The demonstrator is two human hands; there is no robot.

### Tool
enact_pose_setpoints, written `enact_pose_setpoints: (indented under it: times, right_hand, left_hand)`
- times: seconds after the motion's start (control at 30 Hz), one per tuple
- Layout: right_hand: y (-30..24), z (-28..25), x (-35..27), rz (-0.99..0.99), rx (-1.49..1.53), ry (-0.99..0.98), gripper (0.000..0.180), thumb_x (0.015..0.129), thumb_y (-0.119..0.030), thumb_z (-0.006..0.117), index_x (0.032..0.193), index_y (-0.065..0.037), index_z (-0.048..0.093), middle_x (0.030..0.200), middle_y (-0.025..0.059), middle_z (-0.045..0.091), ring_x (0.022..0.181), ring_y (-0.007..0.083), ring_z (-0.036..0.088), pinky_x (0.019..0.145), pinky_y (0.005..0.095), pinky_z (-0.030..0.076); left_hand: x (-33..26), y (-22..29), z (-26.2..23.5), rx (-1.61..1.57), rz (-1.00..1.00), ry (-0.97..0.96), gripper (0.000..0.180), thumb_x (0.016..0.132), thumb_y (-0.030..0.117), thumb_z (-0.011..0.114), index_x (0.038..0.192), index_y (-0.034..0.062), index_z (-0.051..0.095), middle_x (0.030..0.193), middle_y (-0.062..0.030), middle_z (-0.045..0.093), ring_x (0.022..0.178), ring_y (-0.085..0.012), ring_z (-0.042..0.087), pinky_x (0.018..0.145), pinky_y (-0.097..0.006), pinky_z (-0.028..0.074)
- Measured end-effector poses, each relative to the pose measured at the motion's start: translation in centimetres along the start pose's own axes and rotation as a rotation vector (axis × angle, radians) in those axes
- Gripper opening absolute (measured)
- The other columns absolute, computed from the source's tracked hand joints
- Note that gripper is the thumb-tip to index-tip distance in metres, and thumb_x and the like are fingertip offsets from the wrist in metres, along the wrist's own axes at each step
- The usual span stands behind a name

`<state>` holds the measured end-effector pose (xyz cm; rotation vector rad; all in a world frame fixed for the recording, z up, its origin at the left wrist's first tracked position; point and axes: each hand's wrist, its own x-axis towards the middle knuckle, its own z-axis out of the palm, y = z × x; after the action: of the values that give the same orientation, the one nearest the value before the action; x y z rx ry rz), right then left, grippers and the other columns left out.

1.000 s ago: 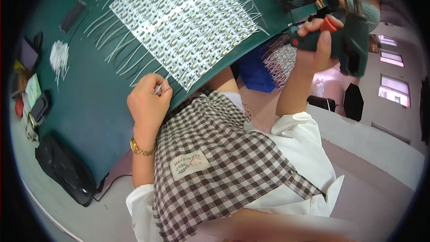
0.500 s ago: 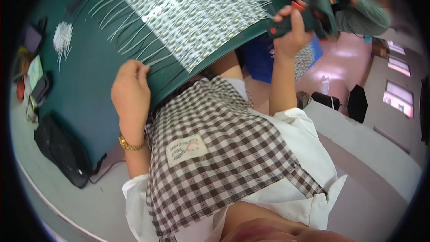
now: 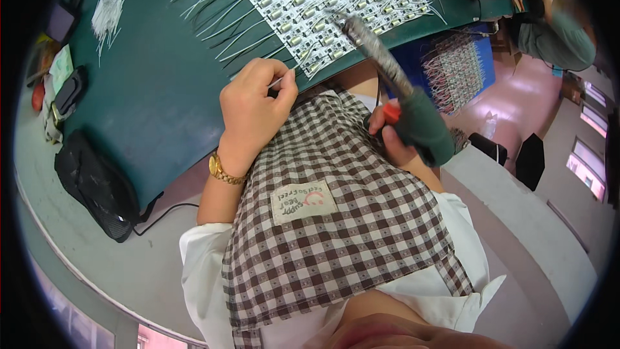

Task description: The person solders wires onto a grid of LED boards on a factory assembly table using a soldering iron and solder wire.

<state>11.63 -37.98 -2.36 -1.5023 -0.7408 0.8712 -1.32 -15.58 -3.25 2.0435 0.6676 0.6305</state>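
Note:
My right hand (image 3: pixel 400 139) is wrapped round a soldering gun (image 3: pixel 423 126) with a dark green body and a red trigger. Its long stained metal barrel points up and left, the tip over the near part of a panel of white circuit boards (image 3: pixel 310 10). At the panel's near left corner my left hand (image 3: pixel 258 97) pinches a thin white wire (image 3: pixel 276 83) between thumb and forefinger, the wire's end close to the boards. Rows of white and dark wires (image 3: pixel 242 42) stick out along the panel's left side.
A bundle of loose white wires (image 3: pixel 106 19) lies on the green tabletop (image 3: pixel 161 103). A black bag-like object (image 3: pixel 93 181) sits at the left edge. Right of the table, a blue bin (image 3: pixel 484 64) holds another wired panel. A co-worker's sleeve (image 3: pixel 562 42) shows at the far right.
My left hand has moved right to the panel's corner. The soldering gun has swung inward and nearer to me, its barrel now over the boards. The whole view has shifted somewhat.

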Motion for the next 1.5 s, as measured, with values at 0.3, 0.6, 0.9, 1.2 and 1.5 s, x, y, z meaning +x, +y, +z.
enact_pose_setpoints:
  times: [0.3,0.6,0.9,1.2,1.5]
  right_hand:
    - [0.7,-0.6,-3.0,0.239,-0.052,0.033,0.024,0.083,-0.004,0.057,0.107,-0.001,0.056,0.079,0.0061,0.058,0.070,0.0155,0.055,0.065,0.0281,0.046]
    - [2.0,0.9,-1.7,-0.048,0.139,0.144,0.043,0.088,-0.014,0.059,0.126,-0.004,0.041,0.086,0.0119,0.056,0.074,0.0180,0.054,0.070,0.0305,0.046]
    - [1.3,1.4,-1.1,-0.034,0.184,0.136,0.045,0.087,-0.015,0.060,0.124,-0.004,0.040,0.082,0.0117,0.056,0.072,0.0185,0.054,0.069,0.0316,0.047]
    - [-0.4,0.9,-0.8,0.083,0.158,0.037,0.044,0.087,-0.022,0.061,0.122,-0.001,0.043,0.084,0.0114,0.056,0.072,0.0180,0.054,0.068,0.0303,0.046]
    - [1.2,-0.9,-2.5,0.016,-0.243,-0.162,0.030,0.087,-0.011,0.061,0.114,-0.002,0.052,0.091,0.0095,0.058,0.081,0.0153,0.055,0.073,0.0284,0.045]
  left_hand:
    - [0.2,0.1,0.9,0.014,-0.010,0.164,0.008,0.081,0.003,0.065,0.083,0.0052,0.058,0.071,-0.0065,0.058,0.056,-0.0190,0.056,0.049,-0.030,0.044]
    - [1.2,2.7,2.9,0.297,0.020,-0.052,0.013,0.087,0.017,0.059,0.085,0.0069,0.050,0.076,-0.0105,0.060,0.061,-0.0308,0.060,0.052,-0.040,0.047]
    - [1.1,2.6,3.1,-0.002,-0.024,-0.201,0.010,0.085,0.011,0.064,0.086,0.0031,0.057,0.074,-0.0122,0.061,0.062,-0.0277,0.060,0.056,-0.033,0.047]
    - [0.7,0.8,1.1,0.057,-0.091,0.094,0.010,0.080,0.011,0.067,0.078,0.0079,0.059,0.066,-0.0047,0.059,0.052,-0.0174,0.057,0.048,-0.029,0.044]
    - [0.2,-0.1,2.0,0.194,0.010,0.098,0.010,0.074,0.009,0.069,0.072,0.0096,0.059,0.065,-0.0015,0.060,0.051,-0.0173,0.058,0.047,-0.029,0.044]
